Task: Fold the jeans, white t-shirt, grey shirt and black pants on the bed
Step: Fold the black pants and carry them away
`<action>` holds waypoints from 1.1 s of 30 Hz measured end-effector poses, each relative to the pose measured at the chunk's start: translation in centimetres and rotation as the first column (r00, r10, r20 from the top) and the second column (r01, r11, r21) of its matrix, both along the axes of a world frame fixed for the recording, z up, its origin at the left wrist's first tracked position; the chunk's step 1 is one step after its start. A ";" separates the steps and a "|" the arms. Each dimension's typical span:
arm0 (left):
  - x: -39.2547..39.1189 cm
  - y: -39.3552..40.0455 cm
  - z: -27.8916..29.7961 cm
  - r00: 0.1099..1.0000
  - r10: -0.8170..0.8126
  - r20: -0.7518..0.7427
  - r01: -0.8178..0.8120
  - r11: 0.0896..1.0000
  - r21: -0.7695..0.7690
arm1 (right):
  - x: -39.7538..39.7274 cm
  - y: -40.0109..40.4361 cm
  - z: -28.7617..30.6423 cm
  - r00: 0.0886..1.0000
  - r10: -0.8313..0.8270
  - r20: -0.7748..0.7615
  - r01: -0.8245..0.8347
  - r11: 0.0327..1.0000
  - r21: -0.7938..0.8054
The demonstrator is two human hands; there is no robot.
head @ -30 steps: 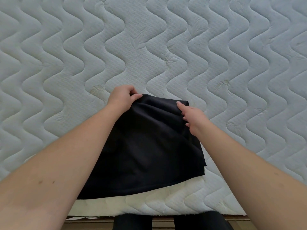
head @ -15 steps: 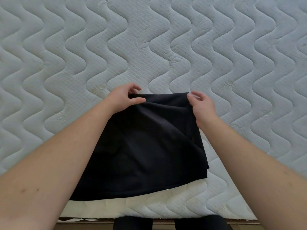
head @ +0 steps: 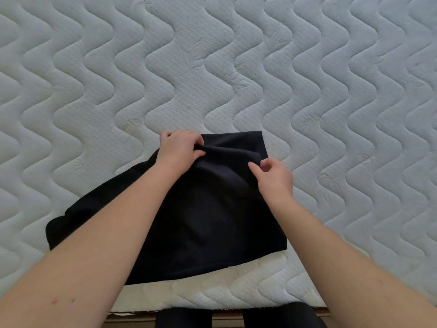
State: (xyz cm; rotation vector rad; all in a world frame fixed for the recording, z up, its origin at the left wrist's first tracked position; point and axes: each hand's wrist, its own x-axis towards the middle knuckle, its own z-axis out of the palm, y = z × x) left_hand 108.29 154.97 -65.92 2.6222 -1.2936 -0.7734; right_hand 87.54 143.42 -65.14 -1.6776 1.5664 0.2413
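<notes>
Black pants [head: 208, 216] — white wavy-quilted mattress [head: 236, 67]

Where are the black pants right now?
In the head view, the black fabric pants lie on the white quilted mattress near its front edge, low and centre, with the left hand gripping the far edge and the right hand beside it.

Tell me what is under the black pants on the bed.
The quilted white mattress shows all around the black pants, so they lie on it. Whether anything else lies beneath is hidden by the cloth.
</notes>
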 end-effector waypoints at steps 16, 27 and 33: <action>1.2 -0.9 -0.2 0.991 0.129 -0.023 -0.131 0.985 -0.111 | 1.9 -5.8 -0.9 0.813 -0.410 0.414 0.265 0.893 0.365; 3.0 2.5 -1.3 0.748 0.557 -0.361 -0.600 0.800 -0.009 | 2.2 -4.8 -1.5 0.958 -0.001 0.288 0.019 0.998 -0.060; 3.3 1.8 -1.4 0.701 0.593 -0.397 -0.665 0.744 -0.063 | 2.2 -6.6 -2.0 0.970 0.229 0.078 -0.198 0.937 -0.287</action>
